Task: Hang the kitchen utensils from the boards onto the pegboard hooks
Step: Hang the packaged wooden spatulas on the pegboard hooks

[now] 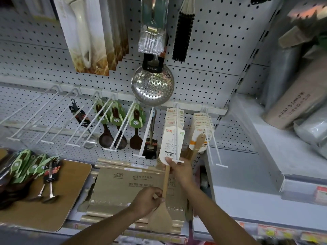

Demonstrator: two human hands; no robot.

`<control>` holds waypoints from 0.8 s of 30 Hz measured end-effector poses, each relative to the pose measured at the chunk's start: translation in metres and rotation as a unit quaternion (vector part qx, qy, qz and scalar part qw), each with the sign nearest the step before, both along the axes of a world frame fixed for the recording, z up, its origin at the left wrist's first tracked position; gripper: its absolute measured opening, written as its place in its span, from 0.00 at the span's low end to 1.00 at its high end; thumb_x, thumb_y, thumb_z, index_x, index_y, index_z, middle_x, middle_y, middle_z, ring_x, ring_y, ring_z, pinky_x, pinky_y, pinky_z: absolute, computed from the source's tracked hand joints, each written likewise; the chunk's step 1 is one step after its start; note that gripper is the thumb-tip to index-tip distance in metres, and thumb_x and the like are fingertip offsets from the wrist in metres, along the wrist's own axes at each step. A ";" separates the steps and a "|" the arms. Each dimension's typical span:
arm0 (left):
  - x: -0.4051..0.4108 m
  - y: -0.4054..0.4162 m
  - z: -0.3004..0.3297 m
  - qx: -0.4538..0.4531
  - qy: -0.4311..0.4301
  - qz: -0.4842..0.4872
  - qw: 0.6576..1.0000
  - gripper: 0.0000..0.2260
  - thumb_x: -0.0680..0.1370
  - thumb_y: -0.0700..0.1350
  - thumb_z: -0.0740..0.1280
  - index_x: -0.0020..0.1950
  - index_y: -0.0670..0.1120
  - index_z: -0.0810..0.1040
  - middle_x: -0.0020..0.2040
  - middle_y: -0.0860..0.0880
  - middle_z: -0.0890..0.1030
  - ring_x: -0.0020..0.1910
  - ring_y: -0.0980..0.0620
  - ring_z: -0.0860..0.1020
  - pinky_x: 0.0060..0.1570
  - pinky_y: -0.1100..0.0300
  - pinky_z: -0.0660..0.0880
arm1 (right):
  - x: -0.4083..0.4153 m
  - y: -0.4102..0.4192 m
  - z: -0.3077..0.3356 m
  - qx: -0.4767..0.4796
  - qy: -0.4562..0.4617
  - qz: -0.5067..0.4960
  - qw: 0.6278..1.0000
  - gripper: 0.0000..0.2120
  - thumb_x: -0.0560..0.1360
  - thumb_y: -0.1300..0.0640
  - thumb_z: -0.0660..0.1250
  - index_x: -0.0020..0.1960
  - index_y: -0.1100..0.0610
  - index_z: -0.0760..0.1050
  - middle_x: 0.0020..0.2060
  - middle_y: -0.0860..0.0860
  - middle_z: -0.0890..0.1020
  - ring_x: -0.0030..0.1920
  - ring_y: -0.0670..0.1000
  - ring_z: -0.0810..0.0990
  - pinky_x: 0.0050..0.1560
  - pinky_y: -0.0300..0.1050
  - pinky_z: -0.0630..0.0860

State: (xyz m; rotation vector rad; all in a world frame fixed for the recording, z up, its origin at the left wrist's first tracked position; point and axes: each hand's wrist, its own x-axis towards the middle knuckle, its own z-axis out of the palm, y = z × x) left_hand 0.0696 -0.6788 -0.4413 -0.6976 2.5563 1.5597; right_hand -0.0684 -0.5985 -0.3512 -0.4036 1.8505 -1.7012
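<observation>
I hold a bamboo spatula [165, 181] with a white card label [170, 144] in both hands. My right hand [180, 171] pinches the lower edge of the card at the tip of a white pegboard hook [177, 131], and the card sits threaded on that hook. Lower down, my left hand [147, 200] grips the spatula's handle just above its flat blade [160, 221]. Several more carded spatulas hang behind on the same hook and on the hook to its right [200, 131]. On a brown board [70, 183] at the left lie several green-carded spoons [26, 165] and two metal ladles [48, 184].
Dark wooden spoons [106, 128], a small ladle and a black turner [150, 138] hang on hooks to the left; the far-left hooks [31, 117] are bare. A steel skimmer [153, 85] hangs above. Boxed bamboo boards [127, 188] lie below my hands. A white shelf [265, 147] stands at right.
</observation>
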 end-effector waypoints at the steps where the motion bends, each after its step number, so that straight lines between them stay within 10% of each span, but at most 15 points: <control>1: -0.005 -0.001 0.003 -0.005 0.002 0.002 1.000 0.12 0.77 0.47 0.71 0.34 0.53 0.75 0.31 0.58 0.78 0.29 0.62 0.75 0.36 0.64 0.70 | -0.004 -0.003 0.002 0.001 0.000 0.003 1.000 0.03 0.75 0.65 0.69 0.48 0.63 0.80 0.28 0.47 0.84 0.29 0.43 0.82 0.30 0.36 0.77; 9: -0.030 -0.007 0.008 -0.018 0.003 0.035 0.999 0.18 0.77 0.44 0.70 0.29 0.60 0.75 0.31 0.59 0.78 0.34 0.61 0.76 0.40 0.64 0.70 | -0.032 -0.022 -0.001 0.036 0.030 -0.001 0.999 0.06 0.74 0.65 0.71 0.52 0.64 0.80 0.36 0.44 0.83 0.35 0.42 0.83 0.32 0.32 0.76; 16: -0.017 -0.016 0.022 -0.123 0.034 0.099 0.987 0.19 0.79 0.47 0.68 0.70 0.50 0.73 0.65 0.55 0.76 0.63 0.56 0.76 0.62 0.65 0.70 | -0.050 -0.006 -0.058 0.191 0.109 0.055 0.974 0.21 0.70 0.50 0.73 0.60 0.44 0.73 0.56 0.48 0.81 0.57 0.53 0.81 0.59 0.57 0.77; 20: 0.014 -0.041 0.032 -0.172 0.080 0.066 0.980 0.18 0.80 0.45 0.67 0.69 0.54 0.73 0.66 0.57 0.75 0.63 0.58 0.74 0.62 0.65 0.71 | -0.008 0.010 -0.020 0.180 0.188 0.085 0.962 0.12 0.74 0.62 0.72 0.50 0.48 0.75 0.42 0.40 0.78 0.45 0.41 0.78 0.49 0.35 0.74; 24: 0.060 -0.074 0.038 -0.215 0.119 0.053 0.968 0.16 0.80 0.50 0.65 0.68 0.59 0.73 0.66 0.63 0.72 0.64 0.63 0.72 0.62 0.61 0.74 | 0.021 0.008 -0.008 0.193 0.285 0.190 0.919 0.16 0.77 0.51 0.67 0.65 0.48 0.72 0.59 0.37 0.73 0.54 0.30 0.73 0.55 0.24 0.70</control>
